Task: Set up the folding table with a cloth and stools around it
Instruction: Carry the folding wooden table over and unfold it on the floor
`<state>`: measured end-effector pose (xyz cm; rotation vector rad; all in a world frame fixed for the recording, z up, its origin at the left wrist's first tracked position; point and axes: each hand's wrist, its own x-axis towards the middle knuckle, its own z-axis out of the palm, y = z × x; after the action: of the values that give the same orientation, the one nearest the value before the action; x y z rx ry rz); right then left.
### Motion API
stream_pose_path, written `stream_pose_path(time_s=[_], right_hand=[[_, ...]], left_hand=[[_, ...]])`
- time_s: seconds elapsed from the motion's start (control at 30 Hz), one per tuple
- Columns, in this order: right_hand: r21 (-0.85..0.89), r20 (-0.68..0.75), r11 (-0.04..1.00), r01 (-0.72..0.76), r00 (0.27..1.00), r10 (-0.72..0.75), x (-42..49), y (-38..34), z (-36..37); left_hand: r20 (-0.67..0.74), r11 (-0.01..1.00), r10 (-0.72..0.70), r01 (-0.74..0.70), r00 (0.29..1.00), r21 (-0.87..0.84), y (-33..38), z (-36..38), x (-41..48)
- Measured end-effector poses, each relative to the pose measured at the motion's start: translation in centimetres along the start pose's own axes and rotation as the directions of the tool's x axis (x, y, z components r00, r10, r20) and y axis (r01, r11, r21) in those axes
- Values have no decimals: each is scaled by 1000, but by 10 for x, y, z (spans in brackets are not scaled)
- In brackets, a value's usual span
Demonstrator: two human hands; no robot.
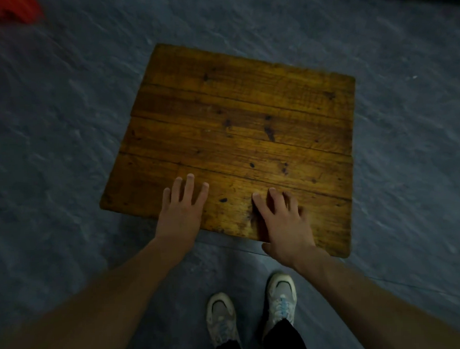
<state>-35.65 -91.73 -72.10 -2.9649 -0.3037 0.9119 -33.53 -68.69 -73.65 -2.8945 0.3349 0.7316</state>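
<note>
Dim, plain indoor room, as I see it through the head camera: a rough grey-blue floor [63, 134], a worn plank-topped wooden bench [236, 105], something red [8, 11] blurred in the far-left corner. Home or storeroom, I cannot tell.

Dim overall. Light pools warmly on the wooden tabletop [237, 121]; the floor [63, 128] smears with motion blur. Corners darken; the red shape [8, 12] at 10 o'clock is unfocused.

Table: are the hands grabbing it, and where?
Nothing is gripped. The left hand and right hand rest flat, fingers spread, on the table top near its closest edge.
</note>
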Motion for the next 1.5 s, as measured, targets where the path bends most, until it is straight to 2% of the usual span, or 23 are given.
stream_pose_path(time_s=[0.17, 0.27, 0.33, 0.43, 0.57, 0.67, 0.8, 0.9, 1.1, 1.2, 1.3, 1.37, 1.5], right_hand=[[76, 11, 991, 110, 994, -111, 4, 32, -25], [169, -35, 977, 130, 991, -125, 15, 51, -38], [185, -88, 973, 137, 989, -123, 26, 65, -48], [149, -121, 977, 150, 984, -133, 51, 88, -57], [32, -23, 954, 297, 955, -296, 81, 120, -69], [-34, 69, 934, 355, 933, -353, 93, 145, -86], [-182, 209, 875, 449, 887, -412, 116, 172, -110], [-256, 308, 780, 571, 813, -494, 128, 180, -114], [-300, 278, 741, 600, 798, -534, 133, 183, -106], [-334, 266, 724, 603, 798, -541, 131, 181, -109], [-327, 274, 705, 629, 777, -566, 128, 184, -109], [-330, 292, 666, 669, 744, -601, 128, 192, -109], [-337, 372, 529, 779, 627, -684, 127, 225, -114]], left_hand=[[131, 991, -77, 90, 988, -101, 21, -24, 8], [243, 966, -136, 183, 960, -182, 37, -41, 17], [290, 920, -205, 285, 935, -268, 47, -51, 27], [273, 819, -335, 422, 902, -389, 60, -60, 41], [224, 697, -515, 556, 828, -452, 79, -67, 51], [242, 612, -591, 623, 770, -488, 88, -71, 53], [275, 549, -627, 664, 729, -507, 108, -71, 49], [281, 528, -631, 666, 723, -527, 130, -69, 50], [194, 464, -699, 643, 688, -609, 167, -58, 38], [215, 441, -696, 644, 685, -625, 206, -57, 26], [282, 371, -680, 649, 677, -664, 250, -58, 14], [306, 342, -695, 674, 650, -655, 276, -60, 10], [397, 252, -698, 723, 596, -643, 331, -68, 8]])
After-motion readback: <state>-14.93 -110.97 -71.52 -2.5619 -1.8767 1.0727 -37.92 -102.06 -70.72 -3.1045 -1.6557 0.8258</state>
